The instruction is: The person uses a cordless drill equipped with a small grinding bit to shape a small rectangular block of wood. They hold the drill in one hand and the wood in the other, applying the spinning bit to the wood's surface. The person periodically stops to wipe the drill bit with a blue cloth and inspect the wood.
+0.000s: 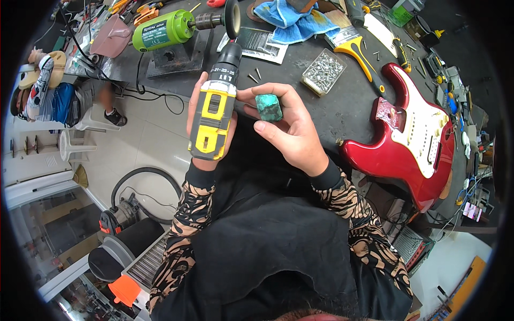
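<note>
My left hand [195,101] is wrapped round a yellow and black cordless drill [214,115], its chuck pointing away from me toward the bench. Just to the right, my right hand [297,131] is turned palm up with the fingers curled. A small turquoise-green block with dark patches [269,108], stone-like in look, sits between its fingers and thumb. Drill and block are close together but apart, both in front of the bench's near edge. Whether the drill holds a bit cannot be made out.
A green bench grinder [163,31] stands at the back left. On the bench lie a clear box of screws [324,72], a yellow-handled brush [358,56], a blue cloth [292,21] and a red guitar body [401,134]. A vacuum hose [144,172] loops on the floor.
</note>
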Demonstrator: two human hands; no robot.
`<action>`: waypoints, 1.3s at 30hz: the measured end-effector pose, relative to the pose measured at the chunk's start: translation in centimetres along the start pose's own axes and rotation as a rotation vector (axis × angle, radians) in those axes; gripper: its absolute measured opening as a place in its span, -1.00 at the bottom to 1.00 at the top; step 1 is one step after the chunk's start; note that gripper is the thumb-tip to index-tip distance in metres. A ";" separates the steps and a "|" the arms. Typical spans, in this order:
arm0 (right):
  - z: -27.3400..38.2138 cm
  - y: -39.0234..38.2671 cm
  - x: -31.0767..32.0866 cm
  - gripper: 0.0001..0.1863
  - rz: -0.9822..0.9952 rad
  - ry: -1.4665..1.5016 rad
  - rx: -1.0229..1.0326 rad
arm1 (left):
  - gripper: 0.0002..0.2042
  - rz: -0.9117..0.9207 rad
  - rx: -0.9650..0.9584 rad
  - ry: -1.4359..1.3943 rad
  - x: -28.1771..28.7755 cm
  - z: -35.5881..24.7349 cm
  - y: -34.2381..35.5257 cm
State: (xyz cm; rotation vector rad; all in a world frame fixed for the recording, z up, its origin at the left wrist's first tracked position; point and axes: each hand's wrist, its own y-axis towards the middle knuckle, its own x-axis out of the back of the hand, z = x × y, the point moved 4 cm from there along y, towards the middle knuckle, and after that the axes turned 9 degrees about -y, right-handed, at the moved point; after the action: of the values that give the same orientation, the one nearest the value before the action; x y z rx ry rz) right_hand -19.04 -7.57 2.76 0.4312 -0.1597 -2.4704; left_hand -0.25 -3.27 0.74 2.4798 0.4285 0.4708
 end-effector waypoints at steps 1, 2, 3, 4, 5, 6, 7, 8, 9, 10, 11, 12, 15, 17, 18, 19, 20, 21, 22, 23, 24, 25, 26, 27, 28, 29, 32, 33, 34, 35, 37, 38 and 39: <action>0.1 -0.2 0.2 -0.45 -0.008 -0.003 -0.013 | -0.15 -0.031 -0.100 0.200 -0.2 0.1 0.1; 0.2 -0.4 0.3 -0.45 -0.016 -0.005 -0.026 | -0.14 -0.027 -0.102 0.177 -0.3 0.1 0.0; 0.2 -0.5 0.4 -0.45 -0.023 -0.008 -0.038 | -0.14 -0.023 -0.104 0.154 -0.4 0.0 -0.2; 0.2 -0.6 0.5 -0.46 -0.028 -0.011 -0.029 | -0.13 -0.018 -0.105 0.132 -0.5 0.0 -0.3; 0.3 -0.6 0.6 -0.46 -0.033 -0.014 -0.020 | -0.15 -0.029 -0.023 0.005 -0.6 0.6 -0.7; 0.4 -0.6 0.7 -0.47 -0.037 -0.017 -0.011 | -0.17 -0.023 0.008 -0.025 -0.7 1.1 -1.0; 0.4 -0.7 0.8 -0.47 -0.043 -0.016 -0.013 | -0.18 -0.019 0.040 -0.054 -0.8 1.2 -1.1; 0.4 -0.7 0.9 -0.47 -0.049 -0.016 -0.015 | -0.19 -0.015 0.071 -0.084 -0.9 1.3 -1.1; 0.4 -0.8 0.9 -0.47 -0.054 -0.015 -0.018 | -0.20 -0.013 0.022 -0.015 -1.1 0.8 -1.1; 0.3 -0.9 1.0 -0.47 -0.062 -0.001 -0.022 | -0.19 -0.005 0.049 -0.048 -1.1 1.0 -1.3; 0.3 -0.9 1.0 -0.46 -0.069 0.013 -0.026 | -0.19 0.003 0.077 -0.081 -1.1 1.3 -1.5; 0.3 -0.9 1.1 -0.46 -0.076 0.027 -0.030 | -0.18 0.011 0.105 -0.113 -1.0 1.5 -1.7; 0.3 -1.0 1.4 -0.45 -0.084 0.050 -0.052 | -0.22 0.055 0.012 0.065 -1.2 0.4 -1.3; 0.4 -0.9 1.4 -0.45 -0.096 0.052 -0.058 | -0.21 0.051 -0.045 0.159 -1.4 -0.2 -1.3; 0.4 -0.9 1.4 -0.45 -0.103 0.053 -0.061 | -0.20 0.053 -0.037 0.147 -1.5 -0.2 -1.3; 0.4 -0.9 1.4 -0.45 -0.107 0.047 -0.063 | -0.19 0.055 -0.028 0.135 -1.5 -0.2 -1.2; 0.4 -0.9 1.4 -0.45 -0.112 0.042 -0.066 | -0.19 0.057 -0.020 0.123 -1.6 -0.2 -1.2; 0.4 -0.9 1.4 -0.45 -0.116 0.036 -0.068 | -0.17 0.057 -0.026 0.148 -1.6 -0.2 -1.2; 0.5 -0.9 1.4 -0.45 -0.122 0.038 -0.073 | -0.16 0.058 -0.033 0.173 -1.6 -0.2 -1.2; 0.5 -1.0 1.5 -0.45 -0.127 0.039 -0.079 | -0.15 0.059 -0.039 0.197 -1.7 -0.3 -1.2; 0.5 -1.0 1.5 -0.45 -0.133 0.041 -0.084 | -0.14 0.061 -0.048 0.220 -1.7 -0.4 -1.2; 0.5 -1.0 1.5 -0.46 -0.138 0.036 -0.089 | -0.13 0.064 -0.058 0.243 -1.7 -0.7 -1.2; 0.5 -0.9 1.6 -0.46 -0.143 0.032 -0.095 | -0.12 0.067 -0.067 0.266 -1.8 -0.9 -1.2; 0.4 -0.9 1.7 -0.46 -0.148 0.028 -0.100 | -0.10 0.064 -0.085 0.301 -1.9 -1.1 -1.1; 0.5 -0.9 1.6 -0.46 -0.153 0.020 -0.104 | -0.10 0.057 -0.099 0.311 -1.9 -1.3 -1.0; 0.5 -1.0 1.5 -0.47 -0.159 0.012 -0.107 | -0.10 0.049 -0.113 0.320 -1.9 -1.4 -0.9; 0.5 -0.9 1.5 -0.47 -0.167 0.004 -0.112 | -0.09 0.049 -0.111 0.335 -2.0 -1.4 -1.0; 0.5 -0.8 1.5 -0.47 -0.169 0.003 -0.113 | -0.08 0.053 -0.103 0.337 -2.0 -1.3 -1.0; 0.4 -0.8 1.5 -0.48 -0.172 0.002 -0.118 | -0.08 0.053 -0.118 0.351 -2.0 -1.4 -0.9; 0.3 -0.8 1.5 -0.48 -0.175 0.000 -0.123 | -0.07 0.053 -0.132 0.364 -2.1 -1.5 -0.8; 0.1 -0.8 1.6 -0.49 -0.179 -0.001 -0.126 | -0.06 0.055 -0.153 0.387 -2.1 -1.7 -0.7; 0.1 -0.8 1.6 -0.49 -0.178 0.000 -0.124 | -0.06 0.057 -0.160 0.397 -2.1 -1.8 -0.6; 0.1 -0.8 1.6 -0.50 -0.178 0.001 -0.122 | -0.05 0.058 -0.167 0.406 -2.1 -1.9 -0.6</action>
State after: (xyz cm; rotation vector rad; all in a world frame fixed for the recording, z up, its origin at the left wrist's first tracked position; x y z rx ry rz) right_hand -20.71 -7.87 2.26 0.4103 0.0316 -2.6368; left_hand -3.08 -2.73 1.36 2.2372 0.4544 0.9998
